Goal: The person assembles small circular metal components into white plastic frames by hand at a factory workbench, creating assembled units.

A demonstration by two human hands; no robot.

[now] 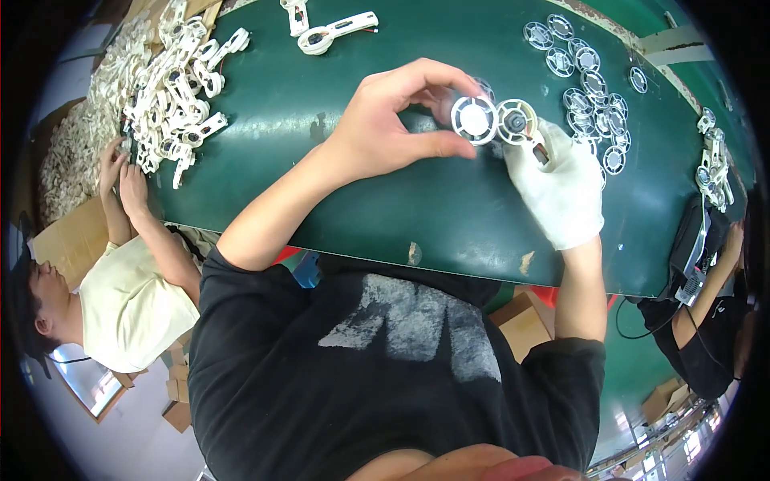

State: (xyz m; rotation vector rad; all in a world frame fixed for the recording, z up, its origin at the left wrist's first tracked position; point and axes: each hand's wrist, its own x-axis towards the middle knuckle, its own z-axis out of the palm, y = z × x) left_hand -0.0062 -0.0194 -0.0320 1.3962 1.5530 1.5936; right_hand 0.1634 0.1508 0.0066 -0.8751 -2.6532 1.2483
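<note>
- The bare left hand [377,132] is pinching a round white grille [473,119] between thumb and fingertips, above the green counter [337,200].
- The gloved right hand [561,188] is gripping a white housing [520,124], its ring end touching the grille side by side.
- Judging by this, the grille is being brought to the housing and is not yet seated; this piece looks mid-assembly.
- More loose grilles [597,96] are lying scattered just beyond the right hand, seemingly waiting.
- Two housings [329,32] are lying at the far edge; whether they are finished I cannot tell.
- A heap of white parts [172,88] is sitting at left, where a co-worker's hands [120,172] are working.
</note>
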